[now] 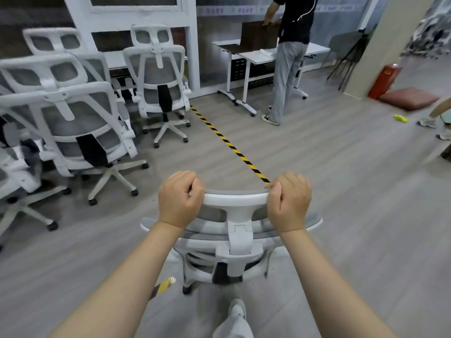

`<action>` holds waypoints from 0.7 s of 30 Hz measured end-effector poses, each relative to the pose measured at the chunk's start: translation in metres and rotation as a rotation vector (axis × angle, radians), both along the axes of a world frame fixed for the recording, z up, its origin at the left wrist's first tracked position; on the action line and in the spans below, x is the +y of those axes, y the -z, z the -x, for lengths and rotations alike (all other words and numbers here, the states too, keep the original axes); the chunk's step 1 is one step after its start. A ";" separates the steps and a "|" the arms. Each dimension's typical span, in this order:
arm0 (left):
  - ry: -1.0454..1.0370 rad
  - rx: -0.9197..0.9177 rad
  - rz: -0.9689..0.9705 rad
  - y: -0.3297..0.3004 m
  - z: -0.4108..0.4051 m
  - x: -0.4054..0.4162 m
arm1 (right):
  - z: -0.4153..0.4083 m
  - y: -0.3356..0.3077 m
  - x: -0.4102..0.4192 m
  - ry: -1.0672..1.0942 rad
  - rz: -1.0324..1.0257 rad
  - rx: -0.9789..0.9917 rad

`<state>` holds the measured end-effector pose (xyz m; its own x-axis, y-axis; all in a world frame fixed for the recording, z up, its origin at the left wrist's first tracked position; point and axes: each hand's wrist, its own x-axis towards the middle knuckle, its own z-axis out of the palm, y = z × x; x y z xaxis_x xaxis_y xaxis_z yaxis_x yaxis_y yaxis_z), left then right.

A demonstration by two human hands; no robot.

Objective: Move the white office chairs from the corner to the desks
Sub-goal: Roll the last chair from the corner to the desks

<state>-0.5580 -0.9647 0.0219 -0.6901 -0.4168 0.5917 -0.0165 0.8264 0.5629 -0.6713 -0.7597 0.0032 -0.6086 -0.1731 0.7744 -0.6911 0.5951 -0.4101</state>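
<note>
At the far left, a cluster of white-framed office chairs with grey mesh backs [73, 118] stood packed together in the corner, and 1 more white mesh chair [159, 79] stood apart beside a white partition frame [136, 15]. A strip of yellow-and-black striped floor tape [219, 135] ran diagonally across the grey wood-look floor [341, 191]. In the foreground, the left hand [179, 200] curled its fingers over the left end of the curved white headrest [235, 198] of a white office chair with grey mesh [231, 240], gripping it. The right hand [289, 202] gripped the headrest's right end the same way. Further back to the right, a person in a black top and grey trousers [290, 57] stood at white desks on castors [246, 57]. A red box [384, 79] and a pink cushion [410, 98] lay by a beige pillar [395, 32].
</note>
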 end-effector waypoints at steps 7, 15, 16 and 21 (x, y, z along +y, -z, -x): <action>-0.078 0.008 0.029 0.003 0.137 -0.087 | 0.149 -0.005 -0.094 -0.096 -0.013 -0.039; -0.154 0.009 -0.022 0.002 0.289 -0.206 | 0.313 -0.004 -0.221 -0.190 -0.078 -0.053; -0.157 0.009 -0.026 0.001 0.307 -0.223 | 0.333 -0.004 -0.237 -0.200 -0.079 -0.054; -0.194 0.034 -0.044 0.001 0.393 -0.305 | 0.428 -0.003 -0.324 -0.229 -0.081 -0.028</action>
